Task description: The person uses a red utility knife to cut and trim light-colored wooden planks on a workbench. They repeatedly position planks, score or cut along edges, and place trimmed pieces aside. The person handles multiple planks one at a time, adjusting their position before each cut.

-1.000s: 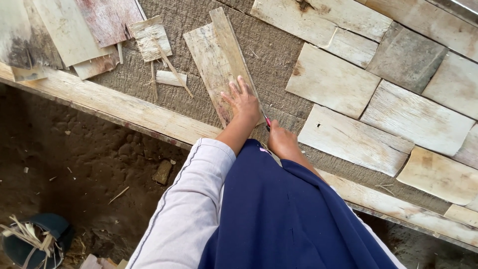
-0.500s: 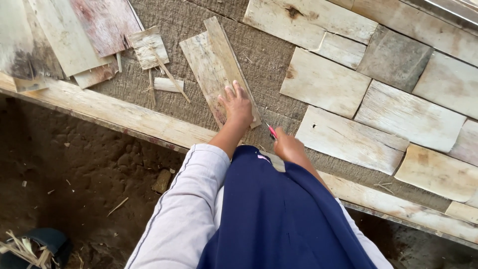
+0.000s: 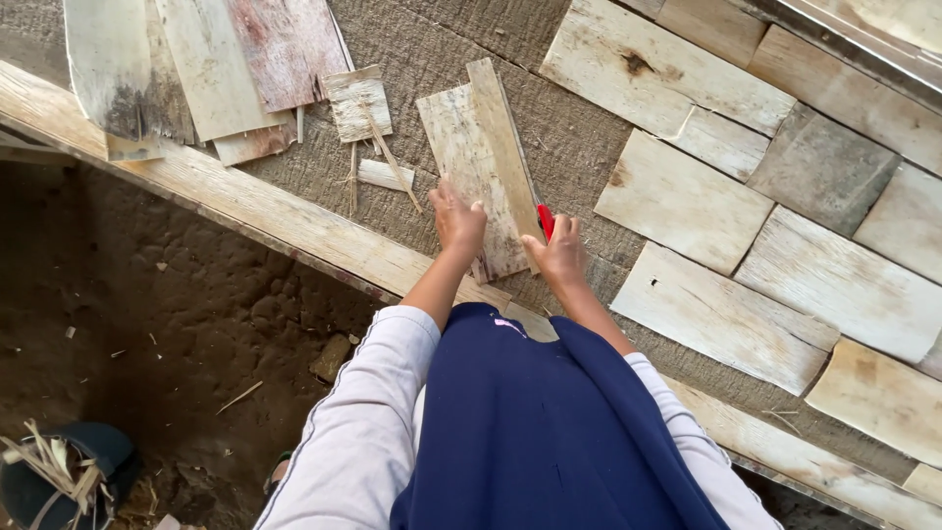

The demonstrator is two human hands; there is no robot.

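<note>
Both hands work on the long pale strip (image 3: 481,167) lying on the rough brown mat (image 3: 569,137). Left hand (image 3: 458,221) presses flat on the strip's near end, fingers spread. Right hand (image 3: 561,250) sits just beside the strip's right edge, curled round a small red tool (image 3: 545,220). More pale sheets (image 3: 721,314) lie right of the strip; a wooden beam (image 3: 245,201) runs along its near side.

A pale, weathered wood sheet (image 3: 469,157) lies flat on the brown mat—narrower strip (image 3: 502,147) on top; red-handled tool (image 3: 545,221) beside it.
</note>
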